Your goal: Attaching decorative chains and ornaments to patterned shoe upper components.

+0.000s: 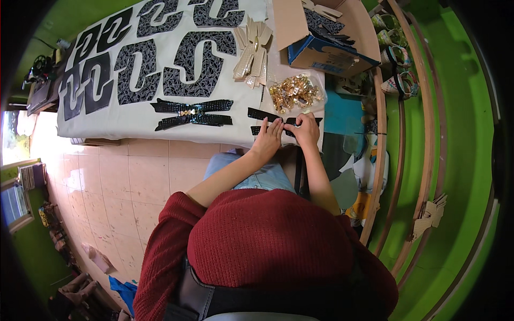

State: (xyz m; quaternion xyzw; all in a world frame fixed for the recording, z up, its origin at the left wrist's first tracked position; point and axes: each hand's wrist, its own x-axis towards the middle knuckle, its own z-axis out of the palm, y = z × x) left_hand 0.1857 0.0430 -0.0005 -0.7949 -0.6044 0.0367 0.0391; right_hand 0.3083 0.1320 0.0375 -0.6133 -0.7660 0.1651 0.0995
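Both of my hands are at the front edge of the white-covered table, over a black shiny crossed strap piece (261, 114). My left hand (269, 137) lies on the middle of it with its fingers stretched out. Beside it, my right hand (305, 130) is closed, thumb and fingers pinched together at the strap's centre; what they hold is hidden. A similar black crossed strap piece (211, 119) with a gold middle lies to the left. Just beyond my hands is a heap of small gold pieces (296, 93) on a clear sheet.
Black patterned cut-out shapes (137, 72) cover the table's left and far side. Beige crossed strap pieces (252, 53) lie beyond the gold heap. An open cardboard box (321, 56) holds more pieces. Wooden rails (426, 134) with sandals (400, 85) run along the green wall.
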